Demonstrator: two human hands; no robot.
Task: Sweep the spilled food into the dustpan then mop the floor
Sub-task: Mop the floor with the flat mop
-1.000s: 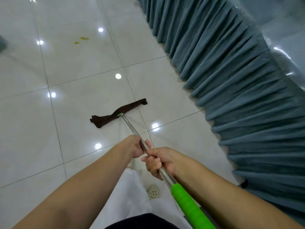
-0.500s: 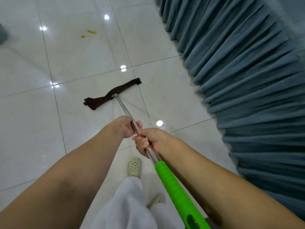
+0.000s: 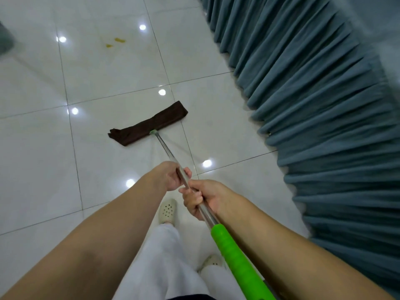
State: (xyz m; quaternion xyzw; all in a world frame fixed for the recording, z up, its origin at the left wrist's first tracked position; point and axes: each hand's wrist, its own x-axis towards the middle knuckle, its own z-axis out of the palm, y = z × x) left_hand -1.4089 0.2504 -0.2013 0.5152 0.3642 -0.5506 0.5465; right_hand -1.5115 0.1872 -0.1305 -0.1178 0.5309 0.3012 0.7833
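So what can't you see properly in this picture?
- Head view: the mop handle's top end is cut off by the bottom edge.
- The yellow spots are too small to identify.
- A grey thing is cut by the left edge and blurred.
- No dustpan shows.

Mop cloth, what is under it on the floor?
The brown mop cloth lies flat on the white floor tiles, across a grout line. Whatever is beneath it is covered. The yellow spots lie farther off, not under it.
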